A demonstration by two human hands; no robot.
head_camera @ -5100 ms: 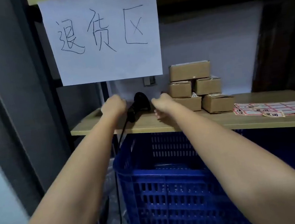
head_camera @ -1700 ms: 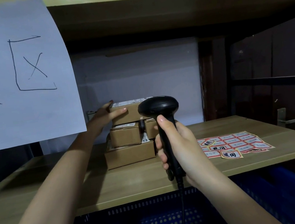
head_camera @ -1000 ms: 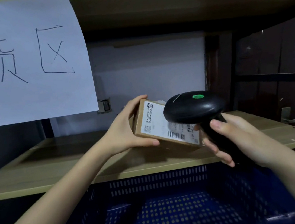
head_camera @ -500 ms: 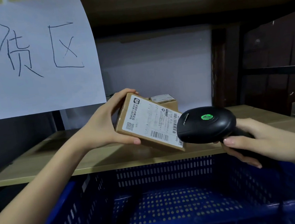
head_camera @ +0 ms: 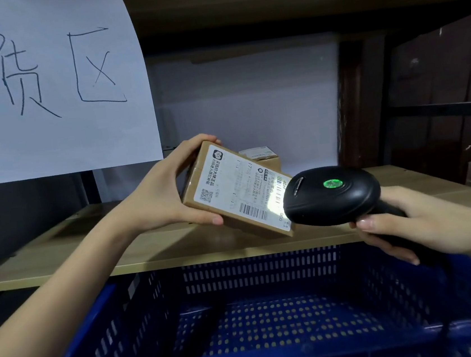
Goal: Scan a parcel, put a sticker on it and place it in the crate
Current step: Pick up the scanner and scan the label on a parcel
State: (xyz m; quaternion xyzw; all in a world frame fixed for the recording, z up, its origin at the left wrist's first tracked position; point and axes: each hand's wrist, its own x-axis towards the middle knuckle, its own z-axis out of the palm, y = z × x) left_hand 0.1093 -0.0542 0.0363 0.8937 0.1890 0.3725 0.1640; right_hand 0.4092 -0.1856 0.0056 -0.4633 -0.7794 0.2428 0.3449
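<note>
Two hands up over the blue crate (head_camera: 107, 348), both occupied. Far left: white paper sign (head_camera: 50, 82) with handwritten characters hangs from the upper shelf. Left hand (head_camera: 166, 198) grips the parcel (head_camera: 200, 188) by its left end, thumb along the lower edge, fingers (head_camera: 195, 143) wrapped over the top edge. Parcel is a small brown carton held in the air above the wooden tabletop (head_camera: 60, 251), tilted down to the right, white shipping label (head_camera: 238, 189) facing the camera. Bright scan light falls on the label's right end by the barcode. Behind it, another carton (head_camera: 264, 160) sits on the tabletop, mostly hidden. Right: black handheld scanner (head_camera: 330, 197), green indicator lit on top, head nearly touching the parcel's right end. Right hand (head_camera: 419, 228) is closed around the scanner handle. Crate sits below the tabletop; nothing seen in it.
</note>
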